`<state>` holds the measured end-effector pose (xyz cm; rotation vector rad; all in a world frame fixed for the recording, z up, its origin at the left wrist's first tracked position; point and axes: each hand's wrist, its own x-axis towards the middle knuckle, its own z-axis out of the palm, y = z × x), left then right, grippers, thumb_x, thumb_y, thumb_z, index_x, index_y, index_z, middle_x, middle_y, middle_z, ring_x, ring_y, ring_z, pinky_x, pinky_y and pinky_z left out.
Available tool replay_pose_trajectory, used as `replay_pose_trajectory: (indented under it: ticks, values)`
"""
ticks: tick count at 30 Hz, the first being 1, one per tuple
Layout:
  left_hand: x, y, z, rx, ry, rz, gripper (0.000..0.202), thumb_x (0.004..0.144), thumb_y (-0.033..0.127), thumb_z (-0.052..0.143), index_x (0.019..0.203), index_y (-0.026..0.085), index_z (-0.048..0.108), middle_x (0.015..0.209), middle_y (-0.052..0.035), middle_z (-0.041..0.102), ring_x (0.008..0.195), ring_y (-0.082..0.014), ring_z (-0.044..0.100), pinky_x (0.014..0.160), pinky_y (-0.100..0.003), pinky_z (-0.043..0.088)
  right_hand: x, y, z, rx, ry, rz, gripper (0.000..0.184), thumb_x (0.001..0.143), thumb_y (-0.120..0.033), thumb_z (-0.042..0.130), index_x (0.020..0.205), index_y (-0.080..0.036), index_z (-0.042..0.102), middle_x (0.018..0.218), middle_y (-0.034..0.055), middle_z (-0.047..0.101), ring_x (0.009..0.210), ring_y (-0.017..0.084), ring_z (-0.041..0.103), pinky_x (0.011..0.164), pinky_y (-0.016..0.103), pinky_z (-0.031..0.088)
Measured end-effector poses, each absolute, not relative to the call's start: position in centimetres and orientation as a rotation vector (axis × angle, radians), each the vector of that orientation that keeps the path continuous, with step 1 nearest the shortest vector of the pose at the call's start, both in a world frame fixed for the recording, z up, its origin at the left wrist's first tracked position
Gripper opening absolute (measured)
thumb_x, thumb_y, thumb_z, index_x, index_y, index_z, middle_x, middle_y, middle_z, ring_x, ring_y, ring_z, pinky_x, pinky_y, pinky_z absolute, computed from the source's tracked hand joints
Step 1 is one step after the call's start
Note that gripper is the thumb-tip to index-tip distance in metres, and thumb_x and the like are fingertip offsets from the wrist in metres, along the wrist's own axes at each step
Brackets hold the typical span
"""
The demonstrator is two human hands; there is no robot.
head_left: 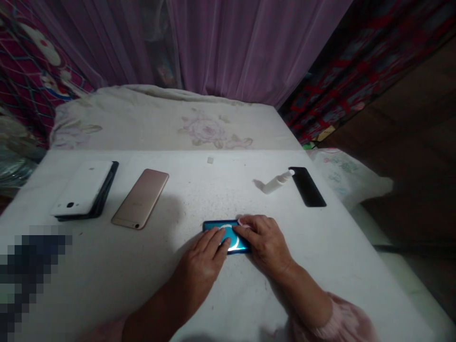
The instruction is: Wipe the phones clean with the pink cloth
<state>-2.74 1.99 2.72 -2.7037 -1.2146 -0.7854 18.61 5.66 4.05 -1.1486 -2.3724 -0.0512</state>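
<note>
A blue smartphone (232,241) lies flat on the white-covered table in front of me, its shiny face up and carrying a bright ring reflection. My left hand (201,259) holds it at the left end, fingers over its top. Over the right end is my right hand (267,242), fingers bent and pressed together on a small pale pink piece (243,221) that looks like cloth. Most of that piece is hidden under the fingers. One right fingertip rests near the ring reflection.
A rose-gold phone (141,199) lies to the left, beside a white phone (85,187) stacked on a dark one (113,178). On the right, a white spray bottle (276,182) lies near a black phone-shaped panel (308,187). A small clear square (210,160) sits farther back.
</note>
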Motion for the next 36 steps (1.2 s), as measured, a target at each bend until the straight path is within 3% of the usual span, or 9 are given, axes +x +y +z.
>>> replay_pose_trajectory:
  ticks: [13,36]
  values:
    - [-2.50,1.76,2.35,-2.743,-1.281,-0.736,0.026,0.093,0.015,0.057,0.119,0.013,0.061,0.125,-0.0128,0.065,0.117,-0.0260,0.060,0.096,-0.042,0.054,18.99,5.61,4.67,-1.106,-2.497,-0.095,0.024,0.095,-0.017,0.049,0.109,-0.021,0.068,0.101,0.0089,0.067,0.087,0.021,0.056,0.073,0.034,0.039]
    - [-2.65,1.98,2.51,-2.710,-1.235,-0.758,0.025,0.095,0.011,0.048,0.115,0.013,0.063,0.120,-0.0119,0.068,0.113,-0.0251,0.063,0.093,-0.040,0.055,18.59,5.89,4.71,-1.097,-2.470,-0.101,0.021,0.093,-0.015,0.053,0.106,-0.019,0.069,0.100,0.0082,0.068,0.088,0.020,0.057,0.074,0.034,0.037]
